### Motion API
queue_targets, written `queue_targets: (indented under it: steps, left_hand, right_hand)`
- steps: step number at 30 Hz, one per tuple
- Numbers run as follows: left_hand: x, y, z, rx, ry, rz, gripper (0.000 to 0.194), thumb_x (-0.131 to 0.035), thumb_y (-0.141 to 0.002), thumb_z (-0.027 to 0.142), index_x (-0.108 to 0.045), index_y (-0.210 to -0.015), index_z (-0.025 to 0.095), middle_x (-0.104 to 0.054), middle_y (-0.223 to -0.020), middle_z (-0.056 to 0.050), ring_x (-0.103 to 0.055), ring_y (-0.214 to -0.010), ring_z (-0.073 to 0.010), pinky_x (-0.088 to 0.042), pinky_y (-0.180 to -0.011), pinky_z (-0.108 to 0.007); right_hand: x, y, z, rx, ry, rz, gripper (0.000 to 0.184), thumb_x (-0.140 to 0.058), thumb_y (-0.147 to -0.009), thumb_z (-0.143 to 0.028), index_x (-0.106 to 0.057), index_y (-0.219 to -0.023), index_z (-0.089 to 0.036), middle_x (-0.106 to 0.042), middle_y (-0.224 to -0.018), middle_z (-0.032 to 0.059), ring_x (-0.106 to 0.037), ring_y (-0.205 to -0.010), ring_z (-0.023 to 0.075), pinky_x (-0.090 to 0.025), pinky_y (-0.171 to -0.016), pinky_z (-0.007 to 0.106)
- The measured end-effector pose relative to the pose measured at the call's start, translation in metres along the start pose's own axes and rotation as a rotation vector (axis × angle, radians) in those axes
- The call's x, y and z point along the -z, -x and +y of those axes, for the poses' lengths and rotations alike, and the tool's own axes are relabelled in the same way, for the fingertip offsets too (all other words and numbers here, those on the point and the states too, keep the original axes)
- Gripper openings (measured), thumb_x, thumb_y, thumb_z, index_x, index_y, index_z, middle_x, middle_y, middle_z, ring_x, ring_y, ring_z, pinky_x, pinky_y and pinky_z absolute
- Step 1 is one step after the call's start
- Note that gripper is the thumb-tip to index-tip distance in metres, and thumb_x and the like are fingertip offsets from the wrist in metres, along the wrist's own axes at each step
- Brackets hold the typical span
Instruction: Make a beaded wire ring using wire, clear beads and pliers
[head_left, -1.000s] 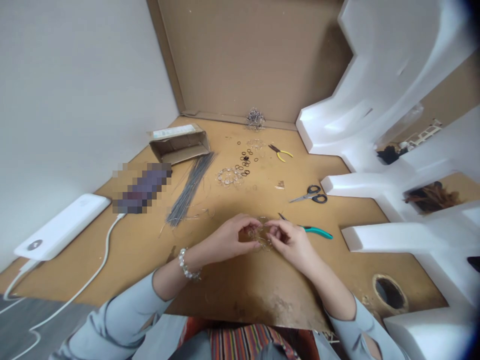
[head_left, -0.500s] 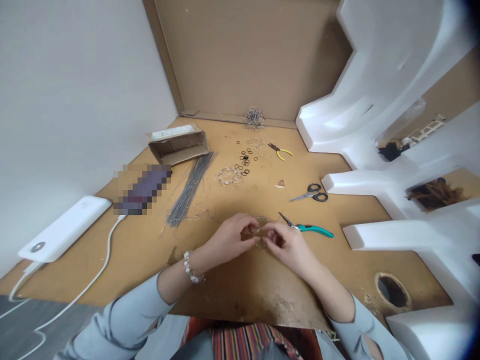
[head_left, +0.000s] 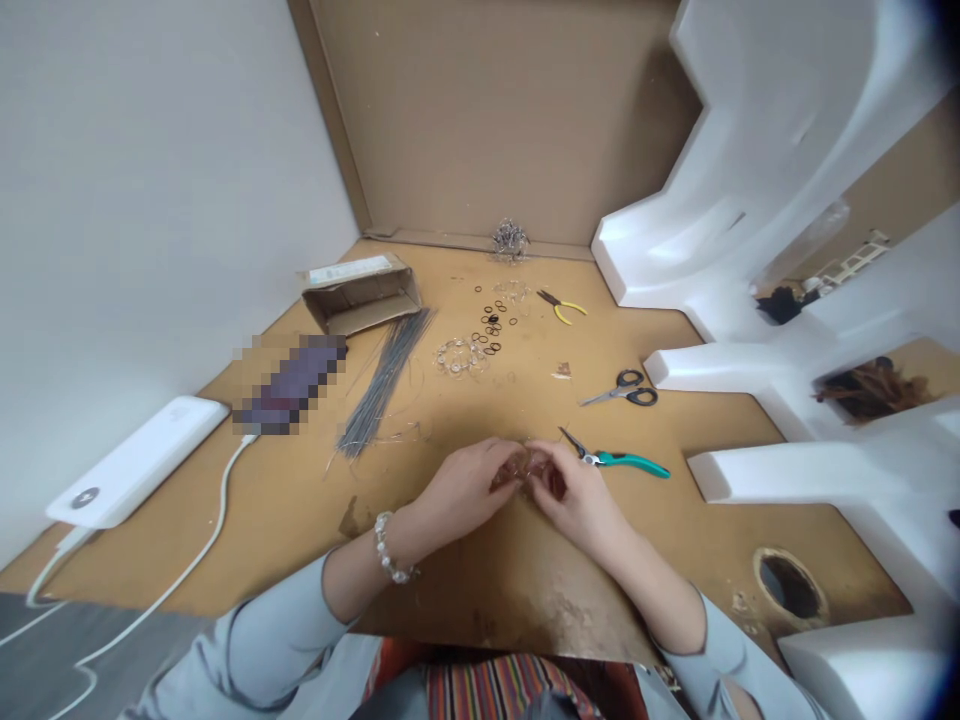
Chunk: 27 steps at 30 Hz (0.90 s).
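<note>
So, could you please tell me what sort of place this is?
Probably a makeshift home craft bench: a brown cardboard work surface, a bundle of thin grey wires, small black rings and teal-handled pliers.

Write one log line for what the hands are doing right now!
left hand: pinching wire ring piece | right hand: pinching same piece | nearest: teal pliers on board, untouched | wire bundle left

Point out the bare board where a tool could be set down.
Free: the patch between the white cable and left hand, and between the teal pliers and round hole. Crowded: the far middle, around the wire bundle, rings and scissors.
</note>
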<state>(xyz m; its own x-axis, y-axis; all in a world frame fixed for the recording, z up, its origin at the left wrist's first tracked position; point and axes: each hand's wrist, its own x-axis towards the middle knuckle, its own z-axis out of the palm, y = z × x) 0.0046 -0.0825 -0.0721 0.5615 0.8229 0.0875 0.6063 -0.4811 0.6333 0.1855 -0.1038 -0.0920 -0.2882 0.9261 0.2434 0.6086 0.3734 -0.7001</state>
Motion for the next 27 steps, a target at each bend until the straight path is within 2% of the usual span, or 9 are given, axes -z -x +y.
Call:
queue_targets:
  steps: [4,7,10,14,17,20,24,27]
  left_hand:
    - [-0.003,0.000,-0.002,0.055,0.078,-0.029,0.028,-0.050,-0.080,0.012,-0.057,-0.105,0.023,-0.062,-0.088,0.000,-0.057,-0.076,-0.0153,-0.044,-0.069,-0.027]
    - [-0.005,0.000,-0.003,0.075,0.151,0.022,0.031,-0.050,-0.078,0.009,-0.056,-0.106,0.022,-0.058,-0.093,-0.002,-0.054,-0.075,-0.0138,-0.043,-0.067,-0.025]
    - [-0.007,0.001,-0.003,0.102,0.253,0.087,0.034,-0.051,-0.078,0.009,-0.052,-0.109,0.020,-0.055,-0.091,-0.002,-0.050,-0.069,-0.0114,-0.041,-0.064,-0.024]
    - [-0.008,0.001,-0.006,0.131,0.447,0.077,0.043,-0.054,-0.078,0.013,-0.044,-0.119,0.020,-0.051,-0.083,0.001,-0.046,-0.062,-0.0091,-0.040,-0.058,-0.022]
    - [-0.008,0.001,-0.008,0.122,0.494,0.093,0.044,-0.056,-0.079,0.016,-0.042,-0.120,0.020,-0.049,-0.081,0.002,-0.045,-0.062,-0.0089,-0.039,-0.058,-0.021]
    - [-0.008,0.000,-0.008,0.093,0.459,0.112,0.043,-0.056,-0.079,0.018,-0.043,-0.120,0.020,-0.050,-0.083,0.001,-0.045,-0.063,-0.0088,-0.040,-0.058,-0.021]
    - [-0.011,0.001,-0.007,0.058,0.384,0.118,0.046,-0.056,-0.078,0.014,-0.043,-0.121,0.020,-0.051,-0.086,0.000,-0.047,-0.065,-0.0091,-0.041,-0.061,-0.022]
    - [-0.013,0.001,-0.007,0.040,0.340,0.096,0.047,-0.055,-0.077,0.013,-0.043,-0.122,0.021,-0.052,-0.087,0.000,-0.048,-0.066,-0.0095,-0.042,-0.062,-0.022]
  right_hand:
    - [0.000,0.000,0.002,-0.002,-0.027,-0.004,0.037,-0.048,-0.077,-0.010,-0.049,-0.112,-0.020,-0.061,-0.074,-0.0005,-0.057,-0.061,0.0124,-0.046,-0.058,0.024]
    - [0.001,0.000,0.002,0.001,-0.048,-0.009,0.038,-0.048,-0.075,-0.008,-0.049,-0.111,-0.020,-0.061,-0.076,-0.0006,-0.056,-0.061,0.0115,-0.046,-0.058,0.023]
    - [0.003,-0.001,0.001,-0.017,-0.071,0.024,0.039,-0.047,-0.074,-0.006,-0.048,-0.111,-0.020,-0.060,-0.078,-0.0001,-0.057,-0.065,0.0121,-0.047,-0.061,0.024]
    - [0.004,-0.001,0.002,-0.015,-0.125,0.073,0.043,-0.047,-0.073,-0.006,-0.046,-0.113,-0.021,-0.058,-0.078,-0.0015,-0.057,-0.067,0.0120,-0.048,-0.064,0.024]
    - [0.004,-0.001,0.003,0.011,-0.116,0.113,0.044,-0.047,-0.072,-0.005,-0.045,-0.114,-0.022,-0.057,-0.079,-0.0017,-0.056,-0.066,0.0114,-0.048,-0.064,0.024]
    - [0.005,0.000,0.006,0.078,-0.008,0.118,0.044,-0.047,-0.075,-0.006,-0.045,-0.116,-0.021,-0.059,-0.084,0.0009,-0.057,-0.070,0.0124,-0.048,-0.066,0.025]
    - [0.006,-0.001,0.007,0.183,0.295,0.071,0.030,-0.045,-0.083,-0.011,-0.054,-0.110,-0.019,-0.059,-0.088,0.0056,-0.056,-0.078,0.0164,-0.045,-0.067,0.027]
    - [0.005,-0.001,0.005,0.234,0.512,0.065,0.023,-0.046,-0.086,-0.014,-0.059,-0.103,-0.019,-0.057,-0.084,0.0057,-0.053,-0.075,0.0177,-0.041,-0.064,0.028]
